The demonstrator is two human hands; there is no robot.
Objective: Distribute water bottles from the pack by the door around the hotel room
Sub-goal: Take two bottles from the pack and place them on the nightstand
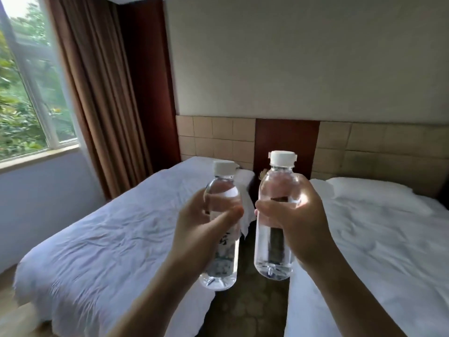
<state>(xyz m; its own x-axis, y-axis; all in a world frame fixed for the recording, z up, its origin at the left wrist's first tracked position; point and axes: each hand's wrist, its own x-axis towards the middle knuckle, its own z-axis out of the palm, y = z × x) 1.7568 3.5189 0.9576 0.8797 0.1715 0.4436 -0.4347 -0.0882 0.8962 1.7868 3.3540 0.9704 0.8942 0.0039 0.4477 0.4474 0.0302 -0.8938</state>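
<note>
The left hand (206, 222) is wrapped around the left bottle (222, 227). The right hand (291, 220) is wrapped around the right bottle (277, 215). Both bottles are upright, capped and carried above the aisle (245, 312) between the left bed (102, 239) at 9 o'clock and the right bed (376, 251) at 3 o'clock. Probable step: carrying to the bedside at 12 o'clock, where any table is hidden. Keep each grip at mid-body. Advance straight. Set each bottle down base-first.

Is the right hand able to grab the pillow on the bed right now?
Probably not yet. The right hand is wrapped around a water bottle, so it has no free fingers. The pillow lies uncovered at the head of the right bed, farther ahead.
</note>
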